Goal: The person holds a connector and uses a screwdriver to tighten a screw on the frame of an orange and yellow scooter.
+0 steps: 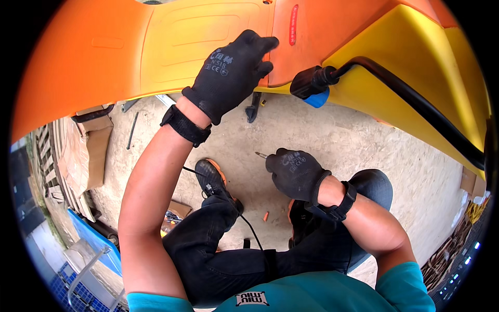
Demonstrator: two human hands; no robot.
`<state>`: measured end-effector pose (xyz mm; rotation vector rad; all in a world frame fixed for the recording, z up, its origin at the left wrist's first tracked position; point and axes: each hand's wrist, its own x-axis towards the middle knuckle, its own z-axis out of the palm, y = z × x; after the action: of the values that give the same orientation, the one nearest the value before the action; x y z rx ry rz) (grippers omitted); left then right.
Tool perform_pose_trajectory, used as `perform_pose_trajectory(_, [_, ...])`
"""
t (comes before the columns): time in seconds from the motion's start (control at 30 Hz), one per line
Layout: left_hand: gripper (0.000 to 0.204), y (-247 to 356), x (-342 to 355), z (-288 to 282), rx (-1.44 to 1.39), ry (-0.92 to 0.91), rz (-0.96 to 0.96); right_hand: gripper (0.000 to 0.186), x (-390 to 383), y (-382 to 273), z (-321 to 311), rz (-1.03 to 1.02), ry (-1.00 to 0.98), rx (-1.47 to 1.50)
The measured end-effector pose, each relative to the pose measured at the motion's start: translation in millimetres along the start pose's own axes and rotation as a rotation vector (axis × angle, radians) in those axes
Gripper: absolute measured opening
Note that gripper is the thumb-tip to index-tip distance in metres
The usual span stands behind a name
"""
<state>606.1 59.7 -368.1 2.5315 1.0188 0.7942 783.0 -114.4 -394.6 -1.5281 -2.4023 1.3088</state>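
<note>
My left hand [231, 73], in a black work glove, reaches up to the large orange plastic panel [187, 39]. Its thumb and forefinger are apart beside a seam, near a narrow red label [293, 25]; nothing shows between them. Lower down, over the floor, my right hand [297, 171] is closed in a matching glove. A thin tool with a pointed metal tip [261, 155] sticks out of its fingers; the rest of the tool is hidden. Right of my left hand sits a black cable connector [306, 83] with a blue part beneath it.
A thick black cable [410, 99] arches across the yellow body [400, 52]. A black bracket-like part [253, 107] hangs below the panel. A small orange piece [266, 216] lies on the concrete floor [343, 140] between my shoes. Cardboard [96, 151] and wooden slats [49, 156] stand at left.
</note>
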Motion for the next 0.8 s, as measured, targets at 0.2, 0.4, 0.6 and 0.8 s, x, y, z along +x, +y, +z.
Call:
perform_pose_trajectory(0.2, [0.034, -8.3, -0.2, -8.4, -0.084, -0.114, 0.085, 0.014, 0.4, -0.1, -0.1, 0.003, 0.0, -0.002])
perform_pose_trajectory(0.4, [0.025, -11.8, 1.7, -10.6, -0.001, -0.074, 0.064, 0.015, 0.1, -0.2, 0.9, 0.01, -0.003, 0.009])
perform_pose_trajectory(0.6, [0.025, -1.8, 10.8, -11.9, 0.108, -0.198, -0.176, 0.016, -0.4, 1.0, 3.0, 0.009, -0.002, 0.002])
perform_pose_trajectory(0.8, [0.029, -9.5, 3.6, -13.1, -0.048, -0.093, 0.046, 0.015, 0.1, -1.4, 0.3, 0.028, -0.019, -0.002])
